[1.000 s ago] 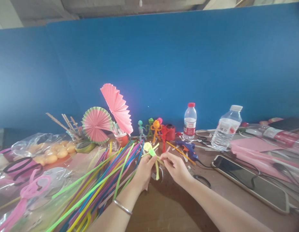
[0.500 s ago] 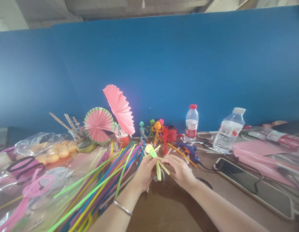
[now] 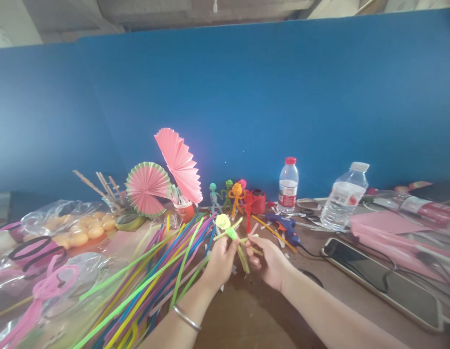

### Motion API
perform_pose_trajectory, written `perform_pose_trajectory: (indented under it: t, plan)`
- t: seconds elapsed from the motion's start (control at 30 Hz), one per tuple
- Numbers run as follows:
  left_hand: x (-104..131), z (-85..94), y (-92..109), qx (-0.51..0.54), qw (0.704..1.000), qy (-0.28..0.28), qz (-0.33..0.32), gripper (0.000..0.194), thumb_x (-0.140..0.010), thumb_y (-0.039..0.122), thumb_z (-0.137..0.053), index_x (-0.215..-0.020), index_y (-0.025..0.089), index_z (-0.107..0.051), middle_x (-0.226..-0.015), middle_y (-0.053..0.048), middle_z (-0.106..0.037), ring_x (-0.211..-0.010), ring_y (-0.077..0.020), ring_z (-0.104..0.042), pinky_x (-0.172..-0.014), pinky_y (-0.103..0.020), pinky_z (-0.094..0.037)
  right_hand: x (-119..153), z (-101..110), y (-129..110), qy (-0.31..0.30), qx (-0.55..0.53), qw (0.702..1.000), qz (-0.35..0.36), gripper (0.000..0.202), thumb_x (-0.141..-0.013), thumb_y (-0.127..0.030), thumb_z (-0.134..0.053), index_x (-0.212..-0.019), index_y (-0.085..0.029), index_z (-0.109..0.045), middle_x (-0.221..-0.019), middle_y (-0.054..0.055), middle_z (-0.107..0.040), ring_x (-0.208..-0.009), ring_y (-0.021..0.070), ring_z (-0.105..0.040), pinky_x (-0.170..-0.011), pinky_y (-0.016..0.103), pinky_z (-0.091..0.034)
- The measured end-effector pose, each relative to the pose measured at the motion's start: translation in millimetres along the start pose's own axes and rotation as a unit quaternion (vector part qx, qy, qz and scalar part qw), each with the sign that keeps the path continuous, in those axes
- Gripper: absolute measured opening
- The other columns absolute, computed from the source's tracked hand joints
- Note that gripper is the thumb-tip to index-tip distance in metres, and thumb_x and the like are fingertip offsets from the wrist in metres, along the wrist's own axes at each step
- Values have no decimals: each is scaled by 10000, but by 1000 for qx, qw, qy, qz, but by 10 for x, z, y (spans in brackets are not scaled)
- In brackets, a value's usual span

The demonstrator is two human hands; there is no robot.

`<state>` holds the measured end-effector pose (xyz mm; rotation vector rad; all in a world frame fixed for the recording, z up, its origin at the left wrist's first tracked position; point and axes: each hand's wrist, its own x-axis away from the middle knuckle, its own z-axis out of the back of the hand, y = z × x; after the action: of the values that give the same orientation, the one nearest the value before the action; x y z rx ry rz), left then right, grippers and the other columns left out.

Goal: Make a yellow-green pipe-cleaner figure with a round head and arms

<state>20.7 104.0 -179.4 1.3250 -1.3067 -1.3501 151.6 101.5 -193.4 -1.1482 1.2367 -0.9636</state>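
Note:
Between my hands is a pipe cleaner figure (image 3: 231,232) with a round pale-yellow head, a bright green middle and several yellow strips for limbs. My left hand (image 3: 222,257) is closed on its body, thumb against the green part. My right hand (image 3: 266,257) pinches one of the yellow limbs on the right side between thumb and fingers. Just behind stand several finished-looking figures, among them an orange one (image 3: 237,196), a red one (image 3: 248,206) and a light-blue one (image 3: 213,196). Loose coloured pipe cleaners (image 3: 152,276) lie left of my left arm.
A blue glue gun (image 3: 288,228) and a pencil (image 3: 273,232) lie beyond my right hand. Two upright water bottles (image 3: 288,189) stand at the back right, near a phone (image 3: 382,283) with cables. Pink paper fans (image 3: 179,165) rise at back left beside a bag of orange balls (image 3: 81,230).
The figure has turned slightly and its head has shifted a little left. My right hand has tilted, its fingers now curled beneath the limb. The surroundings have stayed put.

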Motion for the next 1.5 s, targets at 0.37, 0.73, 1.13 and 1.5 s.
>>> perform_pose_trajectory:
  t: [0.37, 0.73, 1.13, 1.5]
  plan:
    - [-36, 2, -9, 140, 989, -31, 47, 214, -766, 374, -557, -800, 163, -566, -677, -7, -649, -601, -145, -613, -563, -242, -453, 35, 233, -101, -57, 308, 895, 317, 528, -697, -14, -393, -1137, -259, -549, -1057, 58, -605, -1022, 196, -536, -897, 367, -432]
    - [-28, -17, -45, 102, 992, -42, 55, 251, -782, 389, -533, -895, 165, -553, -677, -13, -633, -584, -147, -600, -539, -246, -451, 3, 256, -6, 45, 352, 887, 295, 243, -791, -249, -572, -1027, -257, -627, -896, 71, -540, -894, 225, -516, -801, 363, -439]
    - [17, 62, -27, -110, 990, 38, -74, 192, -781, 352, -547, -779, 179, -630, -765, -49, -610, -817, -234, -536, -785, -318, -353, -26, 3, 0, 36, 43, 998, -4, 255, -807, -331, -482, -685, -136, -592, -518, -1, -505, -418, 115, -457, -354, 213, -349]
    - [-134, 91, -195, -36, 997, 60, -15, 309, -792, 443, -467, -711, 152, -532, -664, -22, -566, -598, -154, -547, -579, -273, -449, 23, 189, -17, 84, 259, 920, 283, 304, -729, -121, -526, -1012, -228, -563, -1077, 79, -533, -1018, 228, -499, -906, 399, -384]
